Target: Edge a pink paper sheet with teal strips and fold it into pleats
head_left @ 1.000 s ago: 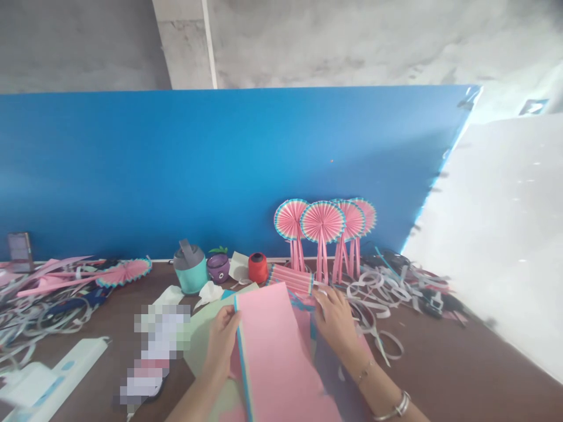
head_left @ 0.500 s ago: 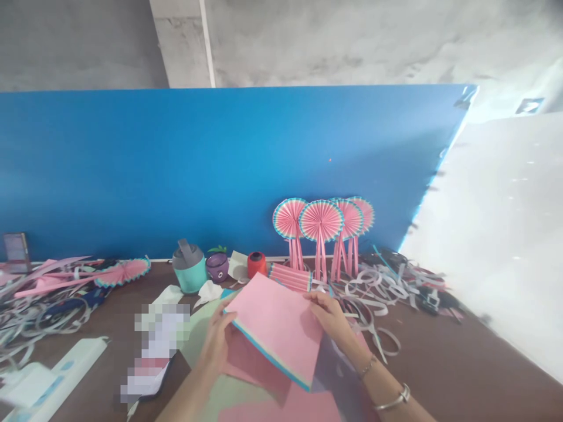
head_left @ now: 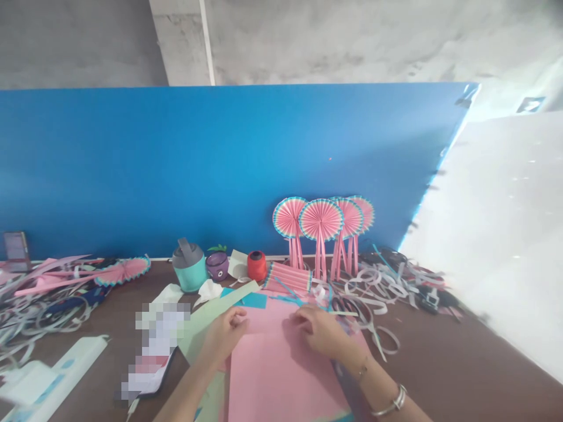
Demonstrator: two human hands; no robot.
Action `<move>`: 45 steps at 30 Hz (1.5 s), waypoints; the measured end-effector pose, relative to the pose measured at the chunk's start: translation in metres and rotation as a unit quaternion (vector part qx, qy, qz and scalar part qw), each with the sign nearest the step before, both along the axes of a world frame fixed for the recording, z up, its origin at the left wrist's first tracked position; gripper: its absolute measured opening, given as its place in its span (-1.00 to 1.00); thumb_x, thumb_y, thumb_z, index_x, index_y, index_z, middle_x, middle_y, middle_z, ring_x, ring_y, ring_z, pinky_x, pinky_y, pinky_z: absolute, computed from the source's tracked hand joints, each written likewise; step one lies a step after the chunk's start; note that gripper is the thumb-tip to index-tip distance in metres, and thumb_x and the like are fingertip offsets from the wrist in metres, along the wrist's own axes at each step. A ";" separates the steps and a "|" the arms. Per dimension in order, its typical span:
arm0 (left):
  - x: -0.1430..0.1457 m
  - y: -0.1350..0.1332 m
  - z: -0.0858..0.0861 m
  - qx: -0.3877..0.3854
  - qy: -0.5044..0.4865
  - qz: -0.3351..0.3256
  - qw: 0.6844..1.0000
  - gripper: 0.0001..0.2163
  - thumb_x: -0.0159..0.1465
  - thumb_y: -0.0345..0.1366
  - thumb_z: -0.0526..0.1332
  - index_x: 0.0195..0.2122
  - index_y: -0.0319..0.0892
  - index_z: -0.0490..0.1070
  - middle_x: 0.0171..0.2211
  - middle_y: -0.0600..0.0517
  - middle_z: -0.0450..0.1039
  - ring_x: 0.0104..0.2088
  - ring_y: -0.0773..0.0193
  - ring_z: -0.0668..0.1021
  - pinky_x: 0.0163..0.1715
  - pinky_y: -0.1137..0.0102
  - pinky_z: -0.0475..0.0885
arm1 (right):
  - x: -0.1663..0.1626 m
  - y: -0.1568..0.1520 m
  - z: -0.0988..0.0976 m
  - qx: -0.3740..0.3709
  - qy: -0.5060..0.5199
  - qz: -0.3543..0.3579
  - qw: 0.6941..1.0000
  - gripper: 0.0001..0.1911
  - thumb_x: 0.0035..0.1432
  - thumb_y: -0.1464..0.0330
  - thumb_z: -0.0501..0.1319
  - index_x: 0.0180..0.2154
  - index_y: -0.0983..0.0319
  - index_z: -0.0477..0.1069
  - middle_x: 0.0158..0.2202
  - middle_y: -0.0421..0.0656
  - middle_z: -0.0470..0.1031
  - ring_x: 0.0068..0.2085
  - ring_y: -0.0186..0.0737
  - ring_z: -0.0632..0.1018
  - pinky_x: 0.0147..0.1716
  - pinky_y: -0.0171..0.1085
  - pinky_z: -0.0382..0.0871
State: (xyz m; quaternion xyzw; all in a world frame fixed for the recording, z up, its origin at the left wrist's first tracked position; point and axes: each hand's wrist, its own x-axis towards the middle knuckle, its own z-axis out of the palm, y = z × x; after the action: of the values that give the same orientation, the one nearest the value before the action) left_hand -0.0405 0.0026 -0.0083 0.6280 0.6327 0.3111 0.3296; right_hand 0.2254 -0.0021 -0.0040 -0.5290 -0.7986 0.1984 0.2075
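Note:
A pink sheet of paper (head_left: 281,375) lies in front of me over other sheets, its blue-trimmed edge towards me at the lower right. At its far left corner is my left hand (head_left: 227,333), fingers curled in; the fingertips partly hide the grip. My right hand (head_left: 319,330) is closed at the far right part of the sheet, its fingertips bent down on the paper. Beyond the hands lie a blue paper piece (head_left: 254,300), thin blue strips (head_left: 288,290) and a pleated pink paper piece (head_left: 288,277). Pale green paper (head_left: 206,316) shows at the left.
Round pink paper fans (head_left: 321,220) lean against the blue partition (head_left: 176,158). A teal cup (head_left: 190,272), purple pot (head_left: 217,266) and red thread spool (head_left: 257,266) stand at the back. White strips (head_left: 373,287) lie right; a phone (head_left: 153,351) and power strip (head_left: 65,375) lie left.
The raised, tilted pink sheet has come down flat and turned, its blue edge now nearest me. My hands have drawn closer together, and the blue paper and strips behind are uncovered.

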 end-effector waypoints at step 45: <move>0.029 -0.036 0.003 0.149 0.184 -0.361 0.902 -0.71 0.17 -0.51 0.12 -0.31 -0.05 0.59 -0.24 0.00 0.56 -0.16 0.14 0.47 -0.08 0.21 0.29 | -0.019 0.053 0.006 0.163 -0.025 -0.151 0.975 -0.80 0.19 0.48 0.10 -0.37 0.23 0.49 -0.26 -0.04 0.58 -0.14 -0.08 0.48 -0.14 -0.19 0.24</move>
State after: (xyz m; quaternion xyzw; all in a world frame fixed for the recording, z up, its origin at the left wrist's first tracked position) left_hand -0.0111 -0.0332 -0.0052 0.9013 0.3577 0.1405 0.2000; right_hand 0.2062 0.0509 0.0015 -0.6073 -0.7359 0.0191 0.2987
